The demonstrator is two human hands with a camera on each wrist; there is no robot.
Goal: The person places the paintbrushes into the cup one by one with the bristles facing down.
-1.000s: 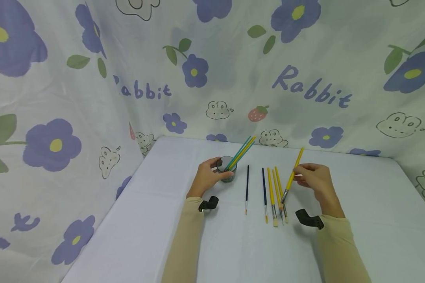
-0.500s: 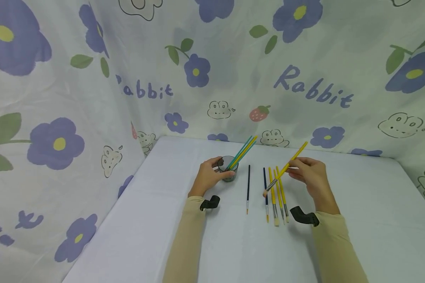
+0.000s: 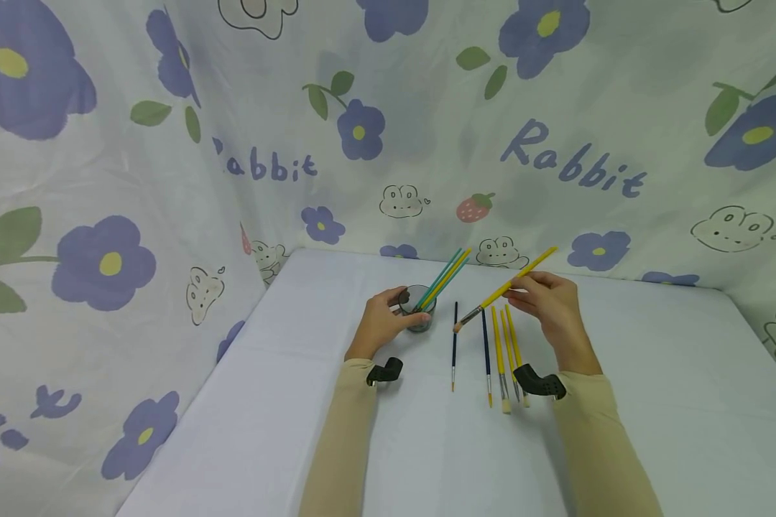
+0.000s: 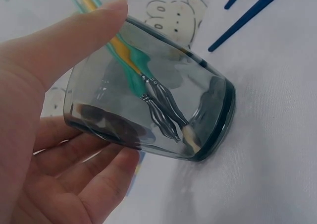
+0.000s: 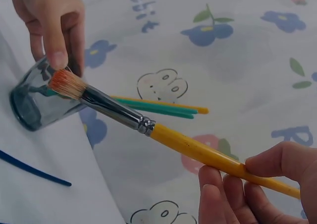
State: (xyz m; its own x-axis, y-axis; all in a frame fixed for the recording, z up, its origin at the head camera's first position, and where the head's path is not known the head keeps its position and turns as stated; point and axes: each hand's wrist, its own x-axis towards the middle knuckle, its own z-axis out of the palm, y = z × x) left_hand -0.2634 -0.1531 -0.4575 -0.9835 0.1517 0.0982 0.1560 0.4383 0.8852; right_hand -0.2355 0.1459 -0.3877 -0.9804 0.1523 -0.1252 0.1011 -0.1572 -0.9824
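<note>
My left hand (image 3: 381,323) grips a smoky clear glass (image 4: 173,105), thumb on the near side and fingers curled behind it. Green and yellow paintbrushes (image 3: 445,280) lean in the glass to the right, bristles down. My right hand (image 3: 550,305) pinches a yellow paintbrush (image 5: 198,152) by its handle, above the table and right of the glass. Its orange-tinted bristles (image 5: 68,84) point down and left, toward the glass. Below them a thin dark paintbrush (image 3: 454,352) lies on the table.
Right of the dark brush lie a navy paintbrush (image 3: 487,355) and several yellow paintbrushes (image 3: 499,352), bristles toward me, partly under the right wrist camera (image 3: 539,380). A white cloth covers the table (image 3: 284,345). A flower-printed curtain (image 3: 440,143) stands behind and at left.
My right hand has moved left and slightly up with the yellow paintbrush, which has tilted from steep to slanting, bristles swinging left toward the glass. My left hand keeps its grip on the glass.
</note>
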